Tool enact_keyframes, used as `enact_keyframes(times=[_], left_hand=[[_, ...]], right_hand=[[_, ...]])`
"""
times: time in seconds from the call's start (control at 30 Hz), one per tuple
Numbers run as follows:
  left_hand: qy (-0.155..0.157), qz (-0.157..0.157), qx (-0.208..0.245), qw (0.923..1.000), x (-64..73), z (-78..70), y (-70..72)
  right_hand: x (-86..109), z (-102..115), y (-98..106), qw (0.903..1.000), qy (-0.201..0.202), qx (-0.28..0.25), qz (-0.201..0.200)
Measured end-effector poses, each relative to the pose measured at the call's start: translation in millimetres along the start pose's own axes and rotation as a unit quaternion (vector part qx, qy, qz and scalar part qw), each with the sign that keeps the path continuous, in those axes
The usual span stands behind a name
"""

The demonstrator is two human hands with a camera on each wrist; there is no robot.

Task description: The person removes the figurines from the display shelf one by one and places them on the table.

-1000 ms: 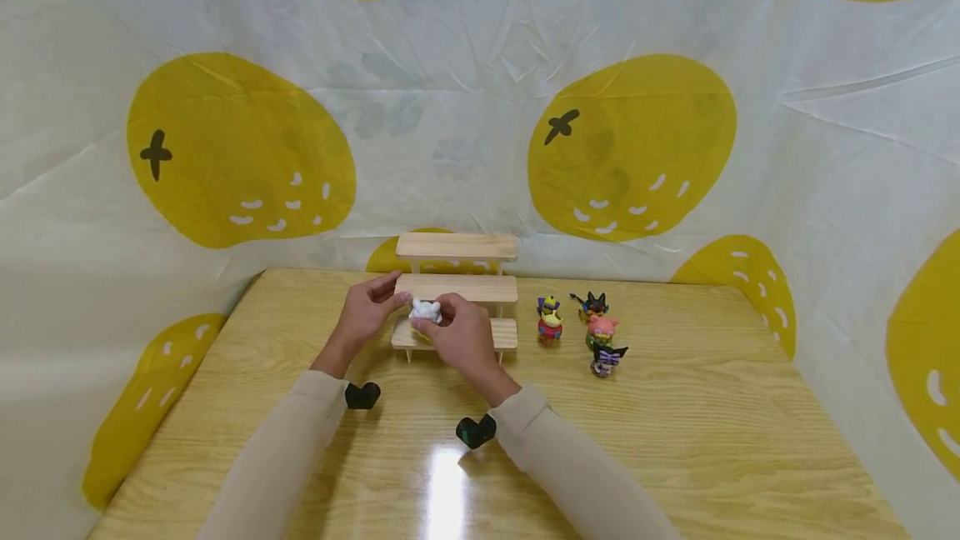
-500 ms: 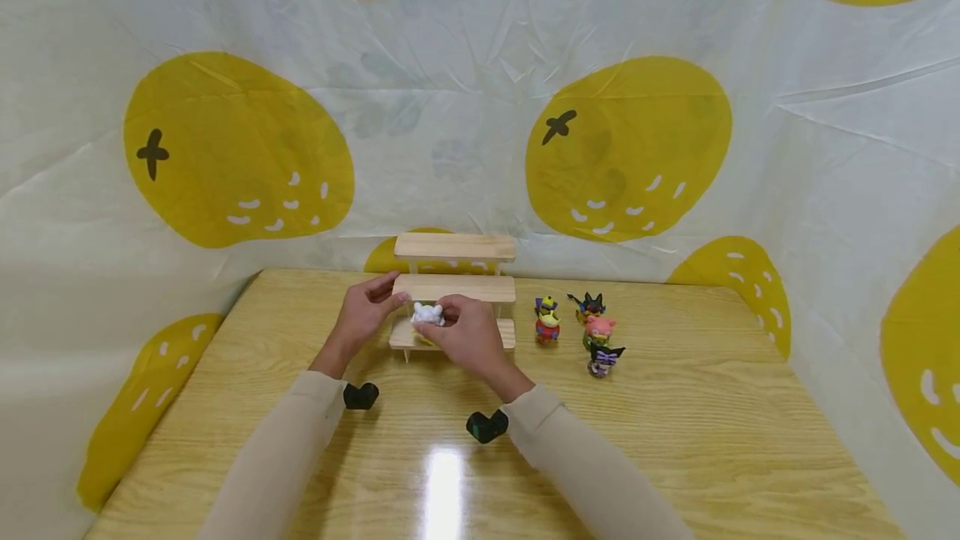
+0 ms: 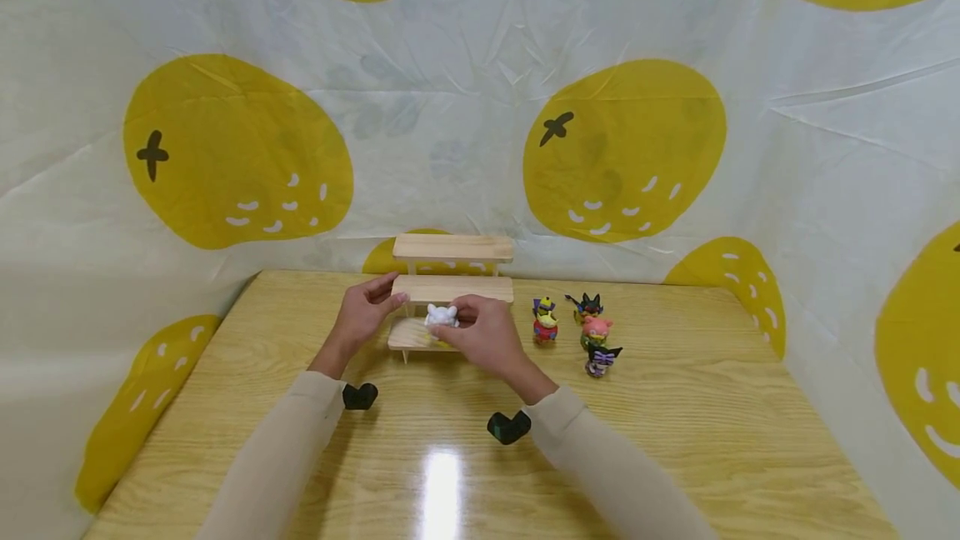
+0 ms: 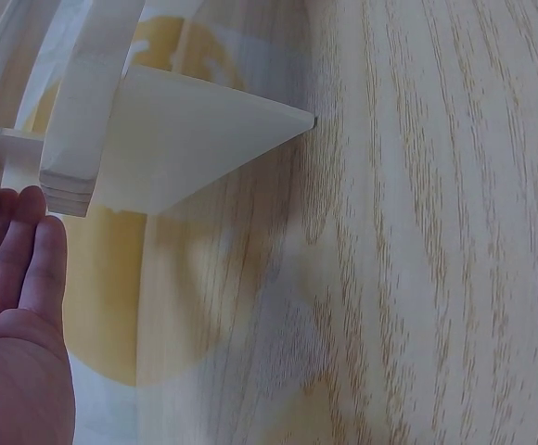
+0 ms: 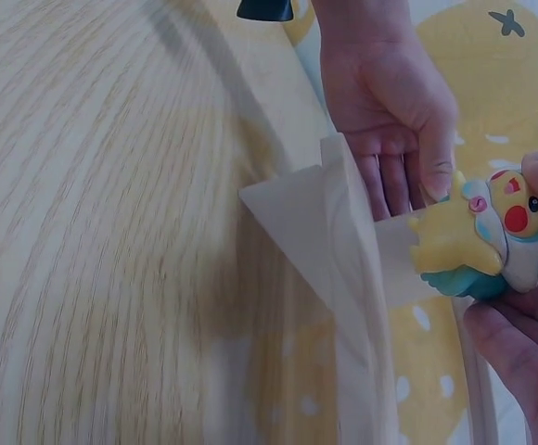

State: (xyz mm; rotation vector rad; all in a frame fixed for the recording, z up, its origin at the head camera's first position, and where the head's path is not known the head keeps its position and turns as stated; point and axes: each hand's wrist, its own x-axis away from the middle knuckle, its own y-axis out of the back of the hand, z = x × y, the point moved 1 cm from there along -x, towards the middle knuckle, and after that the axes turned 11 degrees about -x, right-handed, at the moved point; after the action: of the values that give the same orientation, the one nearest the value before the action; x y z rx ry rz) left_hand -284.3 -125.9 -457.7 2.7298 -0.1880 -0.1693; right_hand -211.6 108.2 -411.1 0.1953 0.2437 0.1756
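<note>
My right hand (image 3: 489,337) pinches a small toy figurine (image 3: 441,316) between thumb and fingers, over the lowest step of a three-tier wooden display stand (image 3: 453,288). In the right wrist view the figurine (image 5: 473,232) shows a yellow body, a red cheek, a white hood and some teal; the fingers (image 5: 519,357) lie along its head. At the stand's left end is my left hand (image 3: 363,312), its thumb and fingertips at the end of the middle step. The left wrist view shows those fingers (image 4: 42,269) nearly straight, right at the board's end.
Right of the stand several figurines stand on the wood-grain table (image 3: 675,407): a red-and-yellow one (image 3: 546,328), a pink-headed one (image 3: 597,330), a black-eared one with a purple bow (image 3: 600,360) and others. A curtain with yellow fruit prints (image 3: 435,132) hangs behind.
My right hand has moved the figurine a little to the right along the lowest step. The left hand has stayed at the stand's left end.
</note>
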Motion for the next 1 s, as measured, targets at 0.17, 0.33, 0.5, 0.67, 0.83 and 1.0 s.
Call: enact_keyframes(times=[0.17,0.33,0.5,0.67,0.83,1.0], left_hand=[[0.004,0.001,0.000,1.0000,0.0,0.7,-1.1],[0.011,-0.004,0.000,0.9999,1.9,4.0,1.5],[0.004,-0.001,0.007,1.0000,1.6,4.6,3.6],[0.002,0.006,0.005,1.0000,0.4,3.8,3.2],[0.003,0.007,0.001,1.0000,0.3,2.5,2.1],[0.006,0.009,0.002,0.9999,1.1,0.2,1.6]], right_hand=[[3.2,-1,7,0.9999,-0.011,-0.002,-0.012],[4.5,-1,14,0.9997,-0.006,0.018,-0.012],[8.2,-2,23,0.9996,-0.012,0.022,-0.012],[14.4,-2,32,0.9996,-0.014,0.013,-0.018],[18.0,-6,39,0.9997,-0.012,0.005,-0.021],[21.1,-8,47,0.9996,-0.015,0.005,-0.022]])
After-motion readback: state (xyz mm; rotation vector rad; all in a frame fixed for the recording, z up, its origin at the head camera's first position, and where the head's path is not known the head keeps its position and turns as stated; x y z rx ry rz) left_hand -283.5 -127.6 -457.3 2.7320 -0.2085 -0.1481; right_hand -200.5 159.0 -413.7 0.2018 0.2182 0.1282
